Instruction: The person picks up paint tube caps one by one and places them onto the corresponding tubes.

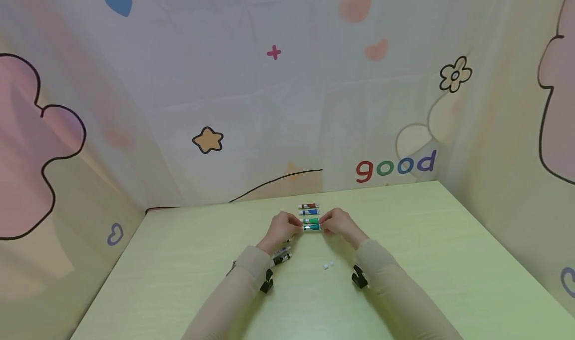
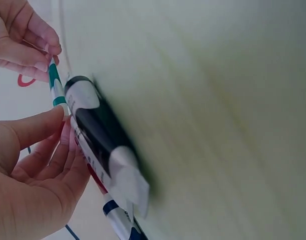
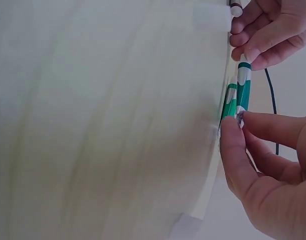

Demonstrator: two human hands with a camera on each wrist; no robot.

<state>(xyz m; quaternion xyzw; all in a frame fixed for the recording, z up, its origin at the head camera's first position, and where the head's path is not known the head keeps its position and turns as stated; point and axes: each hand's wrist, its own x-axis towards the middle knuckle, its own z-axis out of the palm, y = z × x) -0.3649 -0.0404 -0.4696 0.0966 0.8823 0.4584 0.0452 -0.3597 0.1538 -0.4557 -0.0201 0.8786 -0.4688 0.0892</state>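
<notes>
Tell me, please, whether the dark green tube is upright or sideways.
Sideways: in the head view, the dark green tube spans crosswise between the left hand and right hand.

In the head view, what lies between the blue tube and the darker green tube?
A lighter green tube lies between the blue tube and darker green tube, in the head view.

Teal tube [image 1: 312, 227] — beside lighter-green tube [image 1: 311, 220]

Both arms [image 1: 224, 300] reach forward in pale sleeves [image 1: 400, 290], angling in toward each other. Left hand [image 1: 283, 227] and right hand [image 1: 340, 223] are each pinching thumb-to-finger; the right's lower fingers are kinda hard to make out.
</notes>
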